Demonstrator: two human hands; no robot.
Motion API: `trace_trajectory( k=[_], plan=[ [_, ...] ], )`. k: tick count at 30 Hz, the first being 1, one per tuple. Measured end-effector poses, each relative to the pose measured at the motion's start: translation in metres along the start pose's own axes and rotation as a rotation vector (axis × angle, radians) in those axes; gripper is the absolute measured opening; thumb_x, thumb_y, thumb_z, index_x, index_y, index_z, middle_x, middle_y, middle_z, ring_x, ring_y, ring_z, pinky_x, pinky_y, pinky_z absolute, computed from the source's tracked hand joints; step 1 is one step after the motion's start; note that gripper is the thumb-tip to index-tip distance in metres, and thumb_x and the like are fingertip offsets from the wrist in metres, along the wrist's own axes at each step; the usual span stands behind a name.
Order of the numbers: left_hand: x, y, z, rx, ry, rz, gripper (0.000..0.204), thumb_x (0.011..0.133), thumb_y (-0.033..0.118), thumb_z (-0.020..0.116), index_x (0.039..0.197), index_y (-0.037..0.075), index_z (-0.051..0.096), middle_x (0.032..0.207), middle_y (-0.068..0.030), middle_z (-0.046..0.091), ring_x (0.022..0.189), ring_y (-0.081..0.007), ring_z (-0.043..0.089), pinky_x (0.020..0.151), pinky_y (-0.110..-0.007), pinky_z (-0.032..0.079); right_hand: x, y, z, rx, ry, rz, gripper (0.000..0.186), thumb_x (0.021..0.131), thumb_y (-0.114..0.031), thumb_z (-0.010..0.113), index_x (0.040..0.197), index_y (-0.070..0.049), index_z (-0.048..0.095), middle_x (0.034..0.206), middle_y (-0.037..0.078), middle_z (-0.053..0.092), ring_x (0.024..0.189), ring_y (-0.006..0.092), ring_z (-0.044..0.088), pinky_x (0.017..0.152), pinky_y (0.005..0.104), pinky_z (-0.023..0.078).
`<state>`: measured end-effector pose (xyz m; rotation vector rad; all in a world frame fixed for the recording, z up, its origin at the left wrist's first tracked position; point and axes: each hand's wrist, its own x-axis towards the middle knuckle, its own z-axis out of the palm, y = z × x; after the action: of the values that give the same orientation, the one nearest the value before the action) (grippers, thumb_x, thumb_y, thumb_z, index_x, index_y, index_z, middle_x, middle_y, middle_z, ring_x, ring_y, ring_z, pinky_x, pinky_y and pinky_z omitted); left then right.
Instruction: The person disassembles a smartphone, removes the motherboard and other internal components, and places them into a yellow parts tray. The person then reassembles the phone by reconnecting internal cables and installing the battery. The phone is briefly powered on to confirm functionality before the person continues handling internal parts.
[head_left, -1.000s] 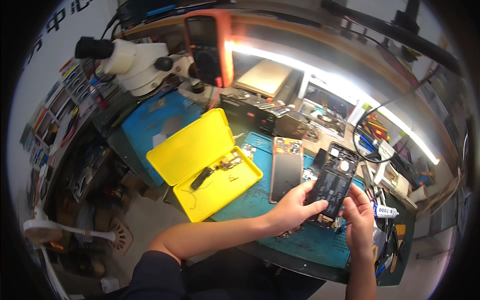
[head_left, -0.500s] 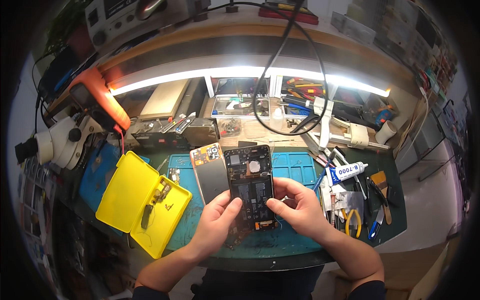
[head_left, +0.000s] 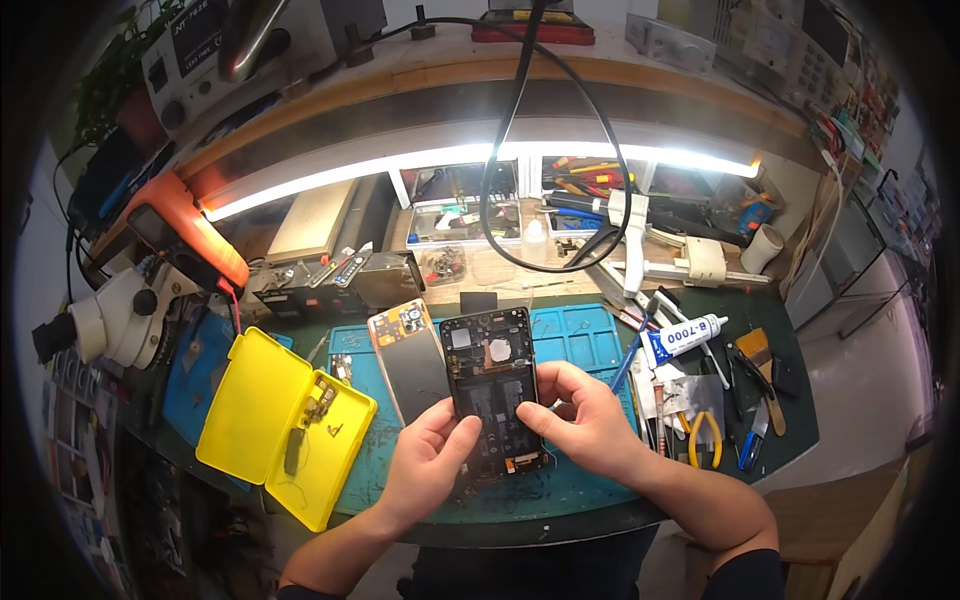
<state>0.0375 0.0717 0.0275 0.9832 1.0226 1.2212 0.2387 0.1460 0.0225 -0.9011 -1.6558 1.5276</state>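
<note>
- Opened phone [head_left: 492,395], back cover off, is held over the blue work mat [head_left: 585,345].
- Left hand [head_left: 428,462] grips its lower left edge.
- Right hand [head_left: 588,420] pinches its right side.
- Removed back panel [head_left: 410,362] lies just left; yellow case [head_left: 275,425] sits further left.

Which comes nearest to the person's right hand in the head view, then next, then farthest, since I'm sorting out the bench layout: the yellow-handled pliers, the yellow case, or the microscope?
From the right hand:
1. Yellow-handled pliers, just to its right on the dark mat.
2. Yellow case, open, to the left past the left hand.
3. Microscope, at the far left edge of the bench.
</note>
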Motion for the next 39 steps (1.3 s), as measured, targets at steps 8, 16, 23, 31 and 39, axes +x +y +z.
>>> trace_trajectory(
  k=[8, 16, 23, 31, 39],
  plan=[
    [-0.004, 0.005, 0.002, 0.043, -0.047, -0.046, 0.034, 0.105, 0.011, 0.051, 0.135, -0.005, 0.051, 0.120, -0.0088, 0.065, 0.104, -0.0095, 0.062, 0.089, -0.025, 0.052, 0.000, 0.007, 0.002, 0.062, 0.013, 0.002, 0.036, 0.096, -0.021, 0.067, 0.123, 0.000, 0.058, 0.104, 0.009, 0.069, 0.089, 0.0121, 0.065, 0.075, 0.0281, 0.053],
    [-0.002, 0.006, 0.005, 0.089, -0.028, -0.048, 0.033, 0.106, 0.013, 0.049, 0.133, -0.005, 0.053, 0.118, -0.0065, 0.065, 0.102, -0.0093, 0.061, 0.088, -0.026, 0.052, 0.000, 0.010, 0.001, 0.085, 0.005, -0.007, 0.035, 0.098, -0.020, 0.064, 0.126, 0.001, 0.057, 0.106, 0.009, 0.069, 0.094, 0.0128, 0.065, 0.080, 0.0290, 0.053],
    [-0.001, -0.003, 0.000, -0.058, 0.000, -0.126, 0.035, 0.108, 0.020, 0.044, 0.133, -0.004, 0.053, 0.114, -0.0051, 0.066, 0.098, -0.0083, 0.062, 0.082, -0.023, 0.053, 0.000, 0.005, 0.001, 0.131, -0.009, 0.023, 0.034, 0.099, -0.016, 0.061, 0.128, 0.001, 0.056, 0.112, 0.009, 0.067, 0.102, 0.0133, 0.063, 0.087, 0.0297, 0.051],
    [0.001, -0.005, -0.004, -0.056, -0.032, -0.112, 0.037, 0.109, 0.021, 0.041, 0.136, -0.002, 0.052, 0.118, -0.0073, 0.065, 0.102, -0.0097, 0.063, 0.085, -0.024, 0.053, 0.000, -0.004, 0.001, 0.168, -0.010, 0.080, 0.032, 0.101, -0.010, 0.058, 0.129, 0.003, 0.053, 0.119, 0.011, 0.067, 0.105, 0.0133, 0.063, 0.091, 0.0297, 0.051],
    [0.006, 0.000, -0.009, 0.230, 0.162, 0.343, 0.036, 0.100, 0.000, 0.052, 0.136, 0.000, 0.050, 0.102, -0.0047, 0.058, 0.087, -0.0106, 0.059, 0.078, -0.023, 0.051, 0.005, -0.014, -0.014, 0.427, 0.217, -0.006, 0.029, 0.103, -0.009, 0.050, 0.129, 0.004, 0.050, 0.120, 0.011, 0.065, 0.106, 0.0126, 0.062, 0.095, 0.0277, 0.048]
  ],
)
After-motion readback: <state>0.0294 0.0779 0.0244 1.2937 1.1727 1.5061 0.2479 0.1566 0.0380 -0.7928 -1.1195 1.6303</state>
